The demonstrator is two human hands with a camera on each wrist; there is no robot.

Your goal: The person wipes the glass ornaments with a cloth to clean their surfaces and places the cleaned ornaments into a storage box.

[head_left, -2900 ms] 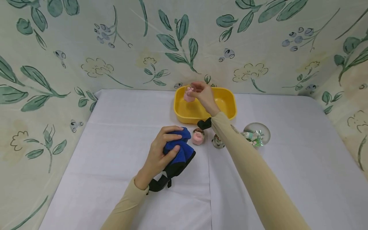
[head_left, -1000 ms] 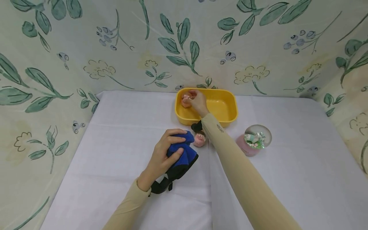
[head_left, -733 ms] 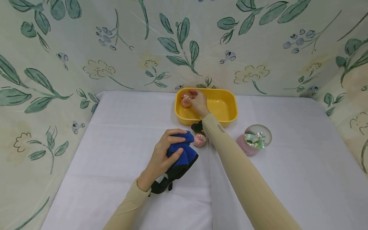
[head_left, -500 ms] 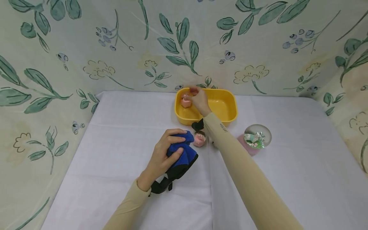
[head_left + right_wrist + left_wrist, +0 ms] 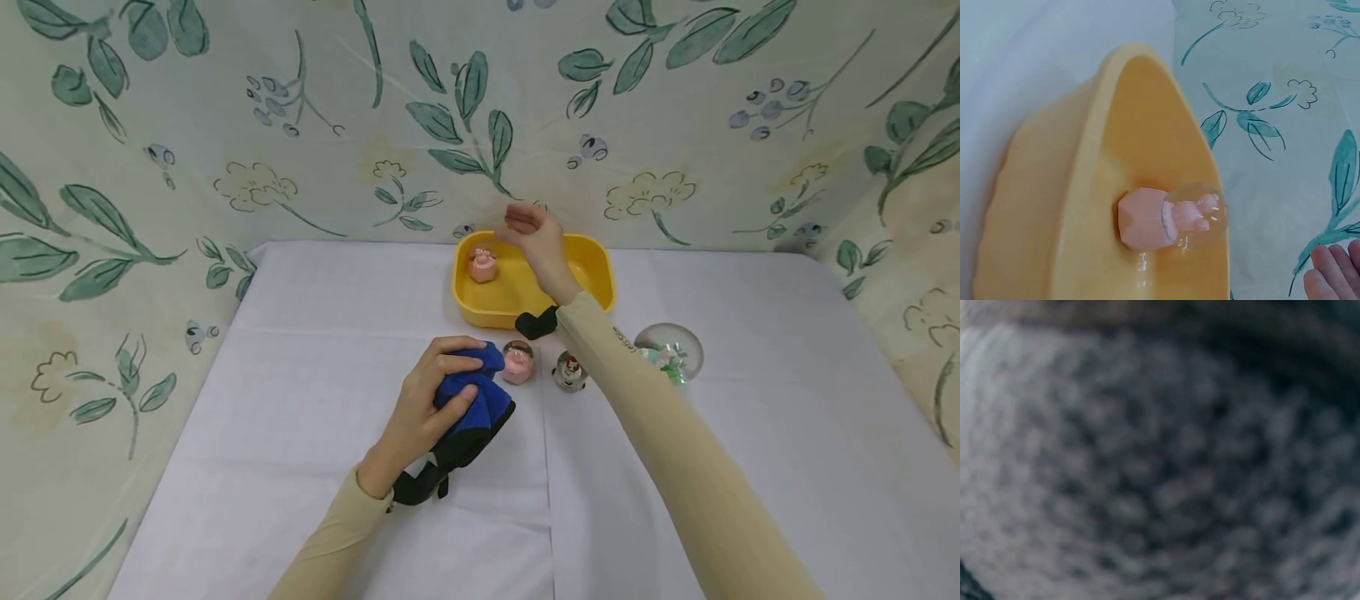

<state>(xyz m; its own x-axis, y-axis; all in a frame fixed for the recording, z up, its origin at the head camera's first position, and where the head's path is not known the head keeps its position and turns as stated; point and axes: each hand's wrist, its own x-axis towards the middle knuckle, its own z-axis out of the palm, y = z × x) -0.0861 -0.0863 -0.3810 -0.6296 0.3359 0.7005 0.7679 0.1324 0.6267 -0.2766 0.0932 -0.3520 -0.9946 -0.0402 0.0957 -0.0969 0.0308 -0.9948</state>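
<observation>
My left hand (image 5: pixel 423 400) grips a bunched blue cloth (image 5: pixel 480 404) with black edging, low over the white table. My right hand (image 5: pixel 542 250), fingers extended and holding nothing, is above the yellow basin (image 5: pixel 491 319). A small pink snow globe (image 5: pixel 482 265) stands upright at the basin's left end. The right wrist view shows that snow globe's faceted pink base (image 5: pixel 1142 219) and clear dome with a pink figure inside, and my fingertips (image 5: pixel 1334 275) apart from it. Only blurred grey fuzzy material (image 5: pixel 1166 475) fills the left wrist view.
Just right of the cloth stands another small pink snow globe (image 5: pixel 517 364). Beside it is a snowman globe (image 5: pixel 569 373). A larger snow globe (image 5: pixel 681 346) with flowers is farther right, partly behind my right sleeve. A patterned cloth wall (image 5: pixel 337 125) rises behind the table.
My right hand has lowered the small pink snow globe into the basin, let go, and risen up and to the right. The left hand keeps hold of the cloth, almost unmoved.
</observation>
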